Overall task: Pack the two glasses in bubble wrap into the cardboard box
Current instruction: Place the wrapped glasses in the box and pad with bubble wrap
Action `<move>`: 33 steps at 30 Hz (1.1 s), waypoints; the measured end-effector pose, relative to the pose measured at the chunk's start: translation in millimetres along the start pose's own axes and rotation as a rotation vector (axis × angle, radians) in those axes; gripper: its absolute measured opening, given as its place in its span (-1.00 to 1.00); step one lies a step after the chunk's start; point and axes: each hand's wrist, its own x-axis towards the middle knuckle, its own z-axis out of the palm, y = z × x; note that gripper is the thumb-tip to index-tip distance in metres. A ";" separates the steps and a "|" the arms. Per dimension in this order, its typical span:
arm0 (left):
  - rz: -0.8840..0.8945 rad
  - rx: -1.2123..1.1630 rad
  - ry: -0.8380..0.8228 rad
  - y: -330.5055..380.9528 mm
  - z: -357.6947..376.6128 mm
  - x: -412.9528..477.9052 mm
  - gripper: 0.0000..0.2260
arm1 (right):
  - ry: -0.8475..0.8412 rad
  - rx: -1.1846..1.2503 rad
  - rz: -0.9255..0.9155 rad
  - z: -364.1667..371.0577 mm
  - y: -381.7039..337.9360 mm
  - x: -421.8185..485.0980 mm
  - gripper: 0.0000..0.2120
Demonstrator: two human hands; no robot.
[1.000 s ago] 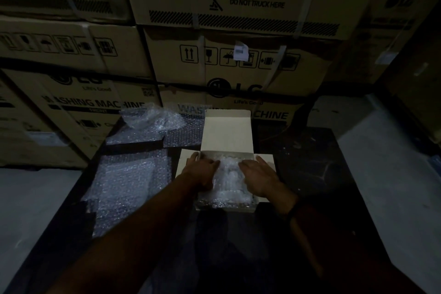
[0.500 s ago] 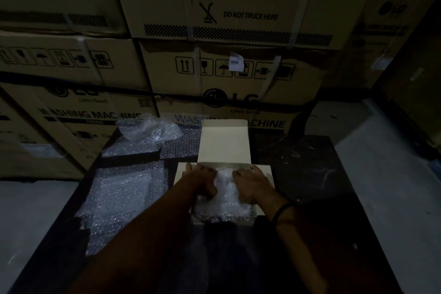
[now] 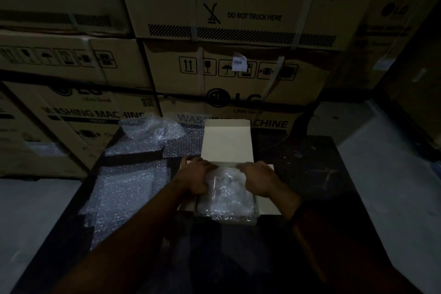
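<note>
A small open cardboard box (image 3: 267,209) lies on the dark table, its lid flap (image 3: 226,142) standing up at the far side. A bubble-wrapped bundle (image 3: 226,198) fills the inside; the glasses within it cannot be made out. My left hand (image 3: 193,178) curls its fingers over the bundle's left side. My right hand (image 3: 259,180) curls over its far right part. Both hands are inside the box opening, pressing down on the wrap.
Loose bubble wrap sheets (image 3: 124,188) lie left of the box, and a crumpled heap (image 3: 148,131) sits behind them. Large stacked washing machine cartons (image 3: 238,74) form a wall right behind the table. Bare dark tabletop (image 3: 310,169) extends to the right.
Both hands have gone from lying flatter beside the bundle to curling over its upper part. The bundle stays in the box. The camera has shifted slightly.
</note>
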 end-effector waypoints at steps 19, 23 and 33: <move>-0.072 -0.230 0.062 5.1 3.0 6.8 -0.41 | -0.004 0.083 0.043 -26.5 -1.8 -12.3 -0.64; -0.072 -0.061 -0.042 -3.7 4.5 -9.2 -0.51 | -0.115 -0.149 -0.095 -26.3 6.5 -38.2 -0.68; -0.065 0.259 -0.051 11.5 12.2 -19.9 -0.40 | -0.381 -0.451 -0.088 -6.5 -10.6 -38.3 -0.54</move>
